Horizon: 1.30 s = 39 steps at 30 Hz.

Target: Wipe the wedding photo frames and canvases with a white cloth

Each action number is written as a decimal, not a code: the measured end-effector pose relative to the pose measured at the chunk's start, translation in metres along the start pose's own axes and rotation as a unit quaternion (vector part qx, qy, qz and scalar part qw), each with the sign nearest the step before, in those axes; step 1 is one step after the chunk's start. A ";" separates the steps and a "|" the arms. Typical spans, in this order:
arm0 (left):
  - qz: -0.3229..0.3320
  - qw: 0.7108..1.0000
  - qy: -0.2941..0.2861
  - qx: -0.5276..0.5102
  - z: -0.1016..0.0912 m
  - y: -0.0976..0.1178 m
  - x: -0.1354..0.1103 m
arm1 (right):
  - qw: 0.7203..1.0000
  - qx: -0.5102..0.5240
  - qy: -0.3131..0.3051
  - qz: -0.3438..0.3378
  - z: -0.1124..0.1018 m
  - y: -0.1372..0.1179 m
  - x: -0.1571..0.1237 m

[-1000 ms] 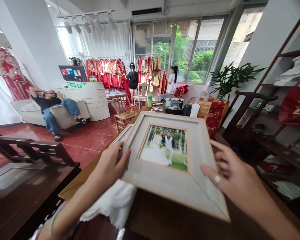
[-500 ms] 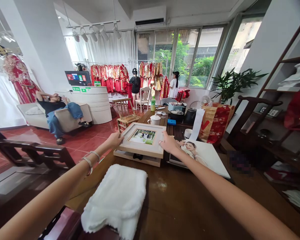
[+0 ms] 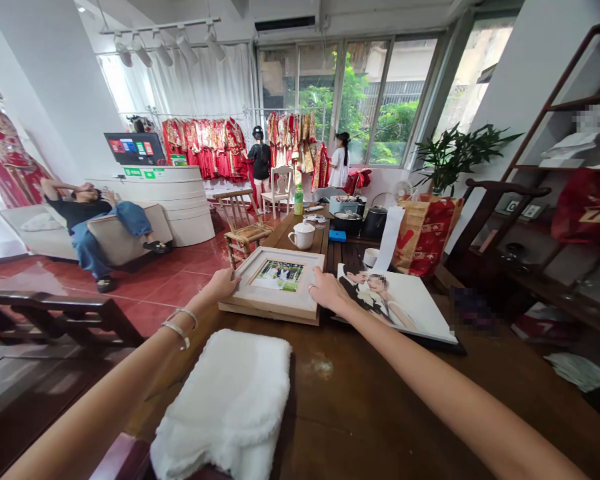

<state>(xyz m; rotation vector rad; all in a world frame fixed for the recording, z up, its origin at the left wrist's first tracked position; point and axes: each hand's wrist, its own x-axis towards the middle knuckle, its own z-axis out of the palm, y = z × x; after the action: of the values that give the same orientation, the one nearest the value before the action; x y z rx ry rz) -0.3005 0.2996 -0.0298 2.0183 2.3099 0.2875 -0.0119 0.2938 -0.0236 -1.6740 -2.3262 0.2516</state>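
Both hands grip a pale picture frame (image 3: pixel 250 293) with a small photo of several people in its middle. My left hand (image 3: pixel 222 285) is closed on its left edge, and my right hand (image 3: pixel 327 291) on its right edge. Directly beneath it lies another light wooden frame (image 3: pixel 260 316), its edge showing at the front; whether the two touch all round I cannot tell. Nearer to me is a folded white towel (image 3: pixel 230 400). To the right of my right hand lies a large photo print or album (image 3: pixel 410 300) showing a couple.
A lidded white mug (image 3: pixel 303 236) stands just behind the frames, with a green bottle (image 3: pixel 299 200) farther back. A red and tan paper bag (image 3: pixel 425 233) and a small cup (image 3: pixel 371 257) are at the right. One person (image 3: pixel 90 220) reclines on a sofa.
The upper frame has come down onto the lower frame, and the gap between them has closed. Both hands have kept their hold. The view has shifted slightly.
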 end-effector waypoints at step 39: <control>-0.031 0.964 -0.069 -0.256 0.050 0.276 -0.047 | 0.809 0.492 0.219 0.237 -0.017 0.226 -0.127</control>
<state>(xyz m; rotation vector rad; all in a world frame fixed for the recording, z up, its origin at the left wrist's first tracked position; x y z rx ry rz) -0.0162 0.2927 -0.0333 1.6509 1.9487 0.6411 0.2351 0.2455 -0.0873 -1.4487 -1.0435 0.8757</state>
